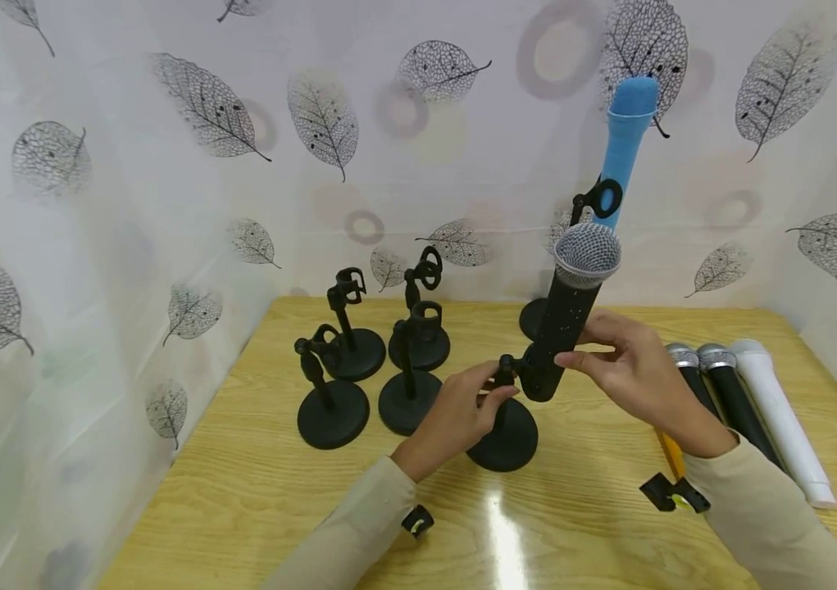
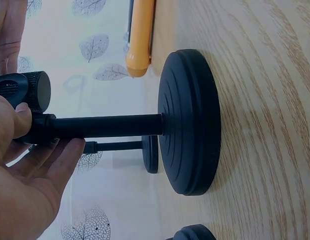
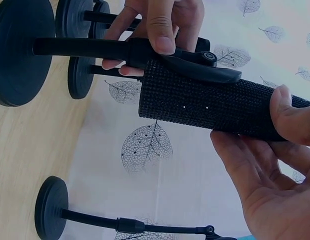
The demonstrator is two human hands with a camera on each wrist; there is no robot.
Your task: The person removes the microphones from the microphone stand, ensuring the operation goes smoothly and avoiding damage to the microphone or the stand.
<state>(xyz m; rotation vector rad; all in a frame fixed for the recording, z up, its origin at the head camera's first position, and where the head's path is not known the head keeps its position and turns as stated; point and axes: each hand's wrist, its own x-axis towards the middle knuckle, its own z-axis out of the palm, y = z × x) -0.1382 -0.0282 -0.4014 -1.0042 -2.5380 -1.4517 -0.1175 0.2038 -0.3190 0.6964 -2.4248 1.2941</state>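
Note:
A black microphone (image 1: 566, 319) with a silver mesh head stands tilted in the clip (image 3: 209, 72) of a black desktop stand (image 1: 504, 442). My right hand (image 1: 635, 373) grips the microphone's body between thumb and fingers, above the clip. At the top of the stand's post, my left hand (image 1: 455, 414) holds the joint below the clip, its thumb near the microphone's lower end in the right wrist view. The round base rests on the table, as the left wrist view also shows.
Several black stands with bare clips (image 1: 411, 385) occupy the table's left. Behind the microphone, a blue microphone (image 1: 625, 147) sits in another stand. To the right lie two black microphones (image 1: 739, 393), a white one (image 1: 780, 418) and an orange one (image 2: 141, 40). Patterned cloth hangs behind.

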